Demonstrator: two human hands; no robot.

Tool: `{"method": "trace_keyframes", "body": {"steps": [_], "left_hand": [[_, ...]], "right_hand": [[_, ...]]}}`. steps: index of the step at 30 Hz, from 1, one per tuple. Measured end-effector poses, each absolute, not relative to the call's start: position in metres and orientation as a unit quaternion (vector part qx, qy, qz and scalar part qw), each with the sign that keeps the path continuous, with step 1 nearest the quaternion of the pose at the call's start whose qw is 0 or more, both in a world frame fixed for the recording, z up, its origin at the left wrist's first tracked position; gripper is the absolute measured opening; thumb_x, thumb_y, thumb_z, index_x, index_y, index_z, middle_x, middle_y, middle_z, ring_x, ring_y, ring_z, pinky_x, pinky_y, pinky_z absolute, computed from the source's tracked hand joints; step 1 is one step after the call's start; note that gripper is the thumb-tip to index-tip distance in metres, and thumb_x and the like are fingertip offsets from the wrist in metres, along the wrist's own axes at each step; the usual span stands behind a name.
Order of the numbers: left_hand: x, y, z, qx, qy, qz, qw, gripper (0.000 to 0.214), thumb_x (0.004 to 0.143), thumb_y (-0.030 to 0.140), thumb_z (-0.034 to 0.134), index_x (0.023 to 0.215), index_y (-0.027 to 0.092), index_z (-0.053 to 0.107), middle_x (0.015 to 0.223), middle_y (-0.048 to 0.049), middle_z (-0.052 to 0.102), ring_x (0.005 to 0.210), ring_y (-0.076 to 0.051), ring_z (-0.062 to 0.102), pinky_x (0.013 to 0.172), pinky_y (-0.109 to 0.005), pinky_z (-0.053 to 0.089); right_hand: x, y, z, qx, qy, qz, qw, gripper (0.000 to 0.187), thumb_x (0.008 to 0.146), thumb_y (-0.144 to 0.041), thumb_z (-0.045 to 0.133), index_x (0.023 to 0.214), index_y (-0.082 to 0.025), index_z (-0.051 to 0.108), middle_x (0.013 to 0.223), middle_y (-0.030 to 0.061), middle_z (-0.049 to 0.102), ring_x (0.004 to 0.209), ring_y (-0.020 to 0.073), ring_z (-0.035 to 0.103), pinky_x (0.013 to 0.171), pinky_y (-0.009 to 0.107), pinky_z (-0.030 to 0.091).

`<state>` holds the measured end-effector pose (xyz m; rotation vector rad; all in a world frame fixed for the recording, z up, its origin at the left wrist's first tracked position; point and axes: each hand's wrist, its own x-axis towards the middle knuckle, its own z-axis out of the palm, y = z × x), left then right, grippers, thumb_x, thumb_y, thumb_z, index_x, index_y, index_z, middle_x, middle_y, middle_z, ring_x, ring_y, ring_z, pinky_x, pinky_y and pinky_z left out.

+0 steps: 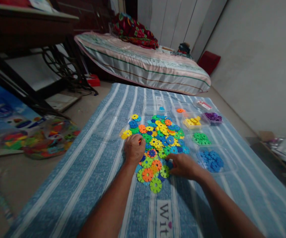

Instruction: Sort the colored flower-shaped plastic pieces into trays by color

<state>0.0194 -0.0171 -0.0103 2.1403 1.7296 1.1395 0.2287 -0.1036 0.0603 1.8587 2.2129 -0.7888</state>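
A loose pile of round notched plastic discs (155, 142) in yellow, green, orange and blue lies on a striped blue cloth. My left hand (134, 148) is at the pile's left edge, its fingers curled closed; a bit of orange shows at the fingertips, partly hidden. On the right side of the pile is my right hand (182, 165), index finger stretched onto the discs and thumb apart from it. A light green disc (165, 171) lies just left of the right thumb. Nearest me is another light green disc (155, 185).
Right of the pile stand clear tubs of blue discs (211, 161), green discs (201, 138), yellow discs (191, 122) and purple discs (213, 117). Farther back, one tub holds an orange disc (180, 110). A bed (145, 67) stands beyond; bagged toys (51, 140) lie left.
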Motion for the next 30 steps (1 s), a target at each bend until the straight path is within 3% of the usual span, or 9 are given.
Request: {"method": "trace_keyframes", "body": {"steps": [5,11,17,24,30], "left_hand": [[0.020,-0.017,-0.011,0.712,0.582,0.384,0.082,0.011,0.081,0.020,0.054,0.071,0.023,0.057,0.085,-0.0033,0.070,0.085,-0.021,0.061,0.082,-0.034,0.045],[0.021,-0.016,-0.013,0.710,0.585,0.385,0.076,0.011,0.081,0.021,0.054,0.071,0.023,0.059,0.085,-0.0034,0.070,0.084,-0.021,0.061,0.082,-0.034,0.046],[0.021,-0.017,-0.012,0.712,0.584,0.382,0.075,0.011,0.081,0.020,0.053,0.072,0.023,0.060,0.086,-0.0042,0.070,0.085,-0.022,0.061,0.083,-0.035,0.046],[0.021,-0.017,-0.012,0.714,0.584,0.379,0.076,0.010,0.081,0.020,0.054,0.073,0.023,0.059,0.086,-0.0041,0.071,0.085,-0.022,0.061,0.082,-0.035,0.046],[0.022,-0.017,-0.012,0.710,0.584,0.386,0.079,0.010,0.081,0.020,0.054,0.073,0.023,0.059,0.086,-0.0041,0.071,0.085,-0.022,0.061,0.083,-0.035,0.046]], "right_hand": [[0.226,-0.115,0.059,0.651,0.712,-0.248,0.083,0.053,0.075,-0.033,0.069,0.125,-0.021,0.058,0.097,0.0081,0.072,0.087,0.0239,0.066,0.064,0.027,0.035],[0.221,-0.128,0.061,0.669,0.695,-0.253,0.078,0.055,0.076,-0.034,0.071,0.127,-0.019,0.055,0.093,0.0081,0.073,0.086,0.0247,0.067,0.061,0.027,0.032],[0.221,-0.129,0.057,0.669,0.693,-0.260,0.065,0.031,0.078,-0.033,0.070,0.105,-0.020,0.064,0.088,0.0049,0.071,0.079,0.0200,0.063,0.059,0.025,0.027],[0.232,-0.129,0.049,0.653,0.700,-0.288,0.017,0.009,0.078,-0.026,0.067,0.081,-0.019,0.063,0.073,-0.0004,0.063,0.065,0.0126,0.052,0.056,0.023,0.025],[0.246,-0.130,0.044,0.630,0.701,-0.332,-0.041,0.015,0.080,-0.025,0.059,0.068,-0.019,0.054,0.063,-0.0030,0.053,0.060,0.0110,0.047,0.057,0.023,0.029]]}}
